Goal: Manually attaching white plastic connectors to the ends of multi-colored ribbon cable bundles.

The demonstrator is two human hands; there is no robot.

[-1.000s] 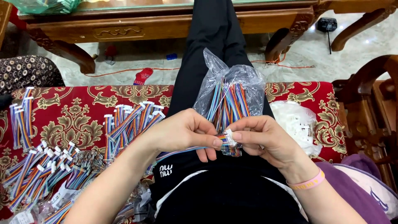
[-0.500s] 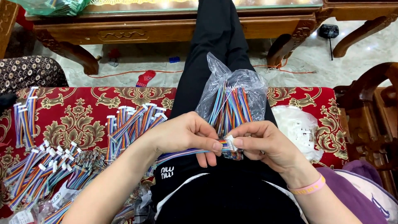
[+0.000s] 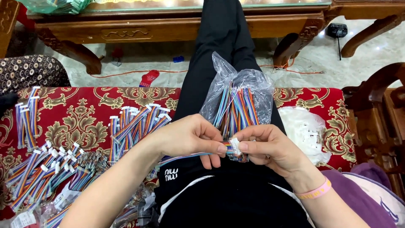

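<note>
Centrally, we see both hands meeting over the lap: our left hand [image 3: 192, 137] pinches the end of a rainbow ribbon cable [image 3: 190, 155] between thumb and forefinger, and our right hand [image 3: 270, 147] pinches a small white connector housing [image 3: 234, 145] against that end. Both grips are clenched on their parts, the two touching at the fingertips. The cable trails leftward under the left palm and across the black trousers. Just behind the hands, a clear plastic bag [image 3: 240, 95] of similar coloured cables stands on the lap. On the red patterned cushion [image 3: 84, 114], finished cables with white ends [image 3: 135, 124] lie in loose piles to the left, and a bag of white housings [image 3: 306, 128] lies to the right. A carved wooden table [image 3: 126, 29] stands beyond the knees.

To do the joining well, we judge that the cable end should be kept flat and square to the housing's mouth, held close to its tip so the wires do not buckle, and pressed straight in rather than at an angle.

Compared with the view half a second earlier, the hands keep the same pinch and place, with the fingertips drawn slightly closer together; the bag and the piles on the cushion lie unchanged, and the camera has tipped only a little.
</note>
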